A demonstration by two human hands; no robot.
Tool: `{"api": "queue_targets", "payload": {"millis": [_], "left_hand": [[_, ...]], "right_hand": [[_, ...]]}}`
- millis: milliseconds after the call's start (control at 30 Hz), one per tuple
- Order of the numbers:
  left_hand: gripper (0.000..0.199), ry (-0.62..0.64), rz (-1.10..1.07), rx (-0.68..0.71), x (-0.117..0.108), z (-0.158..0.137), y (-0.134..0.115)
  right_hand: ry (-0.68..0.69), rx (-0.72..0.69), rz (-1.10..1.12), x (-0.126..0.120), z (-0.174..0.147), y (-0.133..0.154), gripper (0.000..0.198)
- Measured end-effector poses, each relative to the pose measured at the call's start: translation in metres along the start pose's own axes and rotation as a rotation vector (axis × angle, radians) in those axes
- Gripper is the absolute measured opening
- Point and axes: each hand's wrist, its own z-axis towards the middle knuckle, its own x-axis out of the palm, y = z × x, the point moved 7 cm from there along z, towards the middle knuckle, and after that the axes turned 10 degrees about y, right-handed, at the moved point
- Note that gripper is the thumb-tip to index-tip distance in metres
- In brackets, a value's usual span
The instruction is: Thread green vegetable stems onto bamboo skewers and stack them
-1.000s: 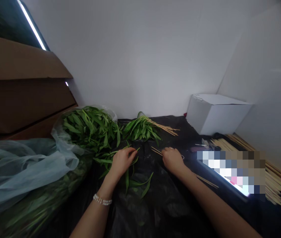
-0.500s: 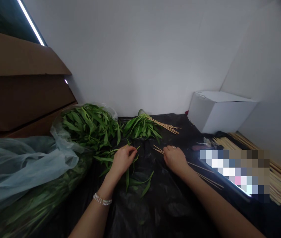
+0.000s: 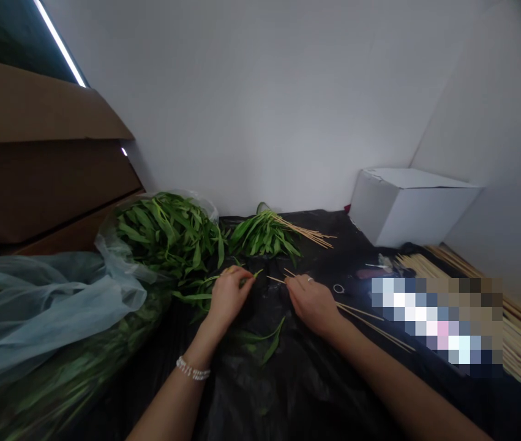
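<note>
My left hand (image 3: 230,293) is closed, thumb and forefinger pinching a green leafy stem whose cut end points right. Its leaves trail behind and left of the hand, partly hidden. Opposite it, my right hand (image 3: 313,301) is closed on a thin wooden skewer (image 3: 275,279), its tip pointing at the stem, a small gap between them. Other loose skewers (image 3: 374,331) lie under and behind my right wrist. A loose leafy sprig (image 3: 272,343) rests on the black plastic sheet (image 3: 306,392) between my forearms. Beyond the hands lies a bunch of skewered greens (image 3: 264,236), bare sticks pointing right.
An open clear bag of leafy greens (image 3: 168,233) stands at back left, beside a bluish plastic bag (image 3: 49,306). Many skewers (image 3: 512,331) lie at right, near a blurred-out patch. A white box (image 3: 411,205) and a small ring (image 3: 338,288) are also there, with a cardboard box (image 3: 44,177) far left.
My right hand has moved left with a skewer, bringing its tip closer to the stem. The stem's leaves have shifted back behind my left hand. The ring has come into view.
</note>
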Motion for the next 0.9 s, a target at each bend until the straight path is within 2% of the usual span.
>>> {"api": "queue_targets", "payload": {"millis": [100, 167, 233, 367, 433, 633, 900], "left_hand": [[0.016, -0.263, -0.375, 0.015, -0.029, -0.003, 0.006], [0.019, -0.329, -0.601, -0.005, -0.036, -0.004, 0.011], [0.028, -0.267, -0.791, -0.040, -0.029, -0.001, 0.013], [0.043, 0.004, -1.093, -0.133, 0.003, 0.004, 0.011], [0.039, 0.051, -1.153, -0.143, 0.011, 0.004, 0.009], [0.032, 0.073, -1.241, -0.181, 0.017, 0.003, 0.007], [0.030, 0.079, -1.140, -0.188, 0.019, 0.002, 0.003]], "right_hand": [[-0.099, -0.007, 0.002, -0.005, -0.002, 0.001, 0.022], [-0.157, -0.011, 0.007, -0.008, -0.003, 0.001, 0.020], [-0.194, -0.018, 0.015, -0.010, -0.004, 0.001, 0.019], [-0.238, -0.052, 0.041, -0.013, -0.006, 0.003, 0.020], [-0.253, -0.065, 0.053, -0.014, -0.007, 0.004, 0.022], [-0.294, -0.082, 0.065, -0.016, -0.009, 0.005, 0.024], [-0.319, -0.074, 0.081, -0.015, -0.009, 0.005, 0.024]]}}
